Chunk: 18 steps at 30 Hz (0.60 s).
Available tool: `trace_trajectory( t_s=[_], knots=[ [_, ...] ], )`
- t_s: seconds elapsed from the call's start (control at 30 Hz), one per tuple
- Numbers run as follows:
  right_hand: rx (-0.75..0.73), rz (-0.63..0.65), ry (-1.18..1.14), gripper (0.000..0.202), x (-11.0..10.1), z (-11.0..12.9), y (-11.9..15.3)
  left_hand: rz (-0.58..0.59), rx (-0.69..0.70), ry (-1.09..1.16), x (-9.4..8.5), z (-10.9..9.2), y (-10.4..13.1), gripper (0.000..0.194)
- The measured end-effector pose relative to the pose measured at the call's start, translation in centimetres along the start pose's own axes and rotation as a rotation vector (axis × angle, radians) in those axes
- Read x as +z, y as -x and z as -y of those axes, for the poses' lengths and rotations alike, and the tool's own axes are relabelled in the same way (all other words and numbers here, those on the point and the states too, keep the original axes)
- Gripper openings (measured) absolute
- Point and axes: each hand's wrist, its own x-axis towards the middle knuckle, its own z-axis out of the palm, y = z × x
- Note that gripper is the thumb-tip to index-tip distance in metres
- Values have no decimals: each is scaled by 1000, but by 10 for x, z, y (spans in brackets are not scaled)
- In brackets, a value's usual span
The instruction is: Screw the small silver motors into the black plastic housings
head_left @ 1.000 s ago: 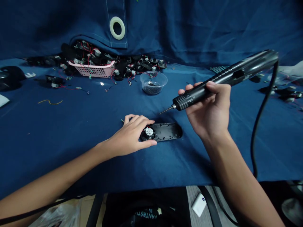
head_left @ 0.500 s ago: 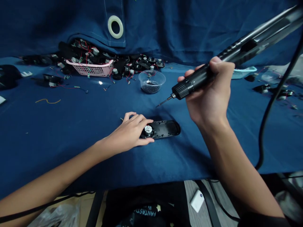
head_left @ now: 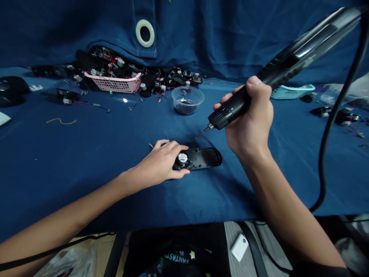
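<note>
My left hand (head_left: 163, 161) is closed around the left part of a long black plastic housing (head_left: 203, 157), which lies flat on the blue cloth. Between thumb and forefinger a round white-topped motor (head_left: 182, 158) shows inside the housing; the left end is hidden under the palm. My right hand (head_left: 252, 115) grips a black electric screwdriver (head_left: 230, 111) with a cord at its back end. The thin bit (head_left: 203, 132) points down and left, in the air above the housing and apart from it. A clear plastic bowl (head_left: 188, 100) with small dark screws stands behind the housing.
A pink basket (head_left: 115, 84) heaped with black parts and red wires stands at the back left, more parts beside it. At the back right is a light blue basket (head_left: 292, 92). A black cord (head_left: 323, 165) hangs at the right. A yellow wire (head_left: 61, 121) lies left.
My right hand has moved the electric screwdriver slightly down, its bit closer to the housing. The left hand stays on the housing. The whole view has shifted a little.
</note>
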Motion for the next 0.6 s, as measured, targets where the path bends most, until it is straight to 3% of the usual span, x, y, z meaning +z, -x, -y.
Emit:
trace_trajectory(
  t_s=[0.17, 0.6],
  knots=[
    [-41, -44, 15, 30, 5, -4, 8, -15, -4, 2, 1, 0, 0, 56],
    [-115, 113, 235, 23, 13, -11, 33, -28, 11, -17, 3, 1, -1, 59]
  ],
)
